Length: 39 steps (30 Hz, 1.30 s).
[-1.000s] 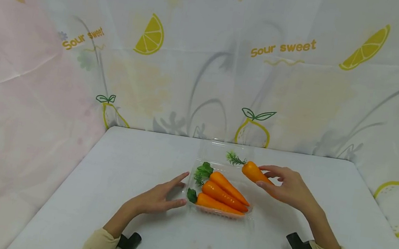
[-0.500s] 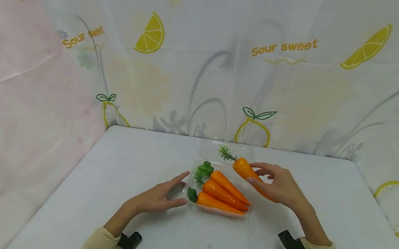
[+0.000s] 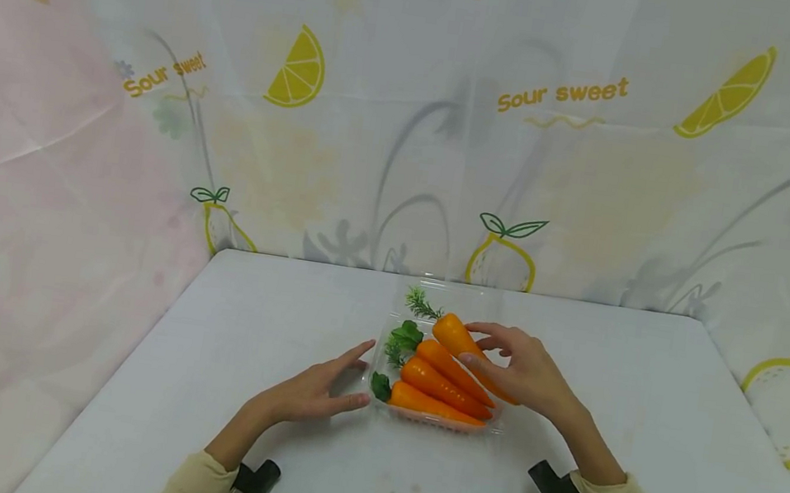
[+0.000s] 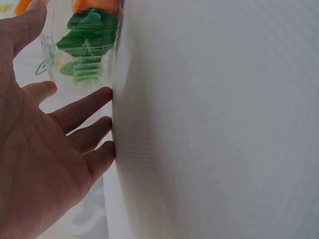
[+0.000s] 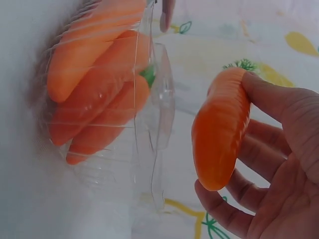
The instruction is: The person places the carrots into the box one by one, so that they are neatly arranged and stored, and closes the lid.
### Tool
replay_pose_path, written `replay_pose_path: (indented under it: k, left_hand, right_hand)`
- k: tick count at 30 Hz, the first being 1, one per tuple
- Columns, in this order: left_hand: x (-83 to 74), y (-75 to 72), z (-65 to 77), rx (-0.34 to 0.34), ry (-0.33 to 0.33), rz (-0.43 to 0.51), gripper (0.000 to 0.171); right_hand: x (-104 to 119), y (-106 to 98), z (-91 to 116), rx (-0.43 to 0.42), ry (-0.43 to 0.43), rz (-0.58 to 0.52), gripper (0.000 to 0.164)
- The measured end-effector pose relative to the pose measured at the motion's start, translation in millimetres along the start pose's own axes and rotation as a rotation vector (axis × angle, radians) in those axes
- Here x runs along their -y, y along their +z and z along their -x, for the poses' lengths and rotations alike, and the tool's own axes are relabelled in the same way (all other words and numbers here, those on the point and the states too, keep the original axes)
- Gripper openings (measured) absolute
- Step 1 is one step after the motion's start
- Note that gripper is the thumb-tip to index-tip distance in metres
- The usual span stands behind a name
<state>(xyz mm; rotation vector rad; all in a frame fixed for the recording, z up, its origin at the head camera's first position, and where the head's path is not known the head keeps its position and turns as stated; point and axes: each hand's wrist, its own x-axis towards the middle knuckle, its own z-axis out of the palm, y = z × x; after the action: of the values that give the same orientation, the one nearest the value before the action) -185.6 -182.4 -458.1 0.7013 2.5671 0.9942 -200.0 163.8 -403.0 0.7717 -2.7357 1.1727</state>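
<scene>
Three orange carrots point(image 3: 442, 388) with green tops lie side by side in a clear plastic box point(image 5: 142, 164). A fourth carrot point(image 5: 219, 129), with a feathery green top point(image 3: 422, 303), is pinched between the thumb and fingers of my right hand point(image 3: 519, 369). In the head view it overlaps the back right part of the box, above the others. My left hand point(image 3: 312, 390) is at the box's left side, fingers spread and thumb near the front left corner. In the left wrist view its fingertips point(image 4: 105, 94) are down at the table surface beside the box wall.
The box's clear lid point(image 3: 463, 297) lies folded back toward the table's rear edge. A white table point(image 3: 268, 296) carries everything. Behind it hangs a cloth point(image 3: 377, 153) printed with lemons. A black wrist mount point(image 3: 556, 483) sticks out from each sleeve.
My right hand has moved left with the carrot, from beyond the box's right side to over its back right part. The left hand has stayed in place.
</scene>
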Motion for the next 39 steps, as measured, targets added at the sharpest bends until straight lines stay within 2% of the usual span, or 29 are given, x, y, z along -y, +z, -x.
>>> replay_pose_path:
  k: [10, 27, 39]
  left_hand:
    - [2.4, 0.2, 0.6, -0.009, 0.024, -0.002, 0.083]
    - [1.5, -0.1, 2.2, -0.005, 0.014, 0.007, 0.083]
    - [4.0, 0.8, 1.4, -0.010, 0.017, 0.004, 0.085]
  right_hand:
    - [1.5, 14.3, -4.8, 0.038, -0.002, -0.013, 0.044]
    - [5.5, 30.9, -3.8, 0.086, -0.018, -0.021, 0.038]
    - [7.2, 43.2, 5.0, 0.116, -0.024, 0.061, 0.033]
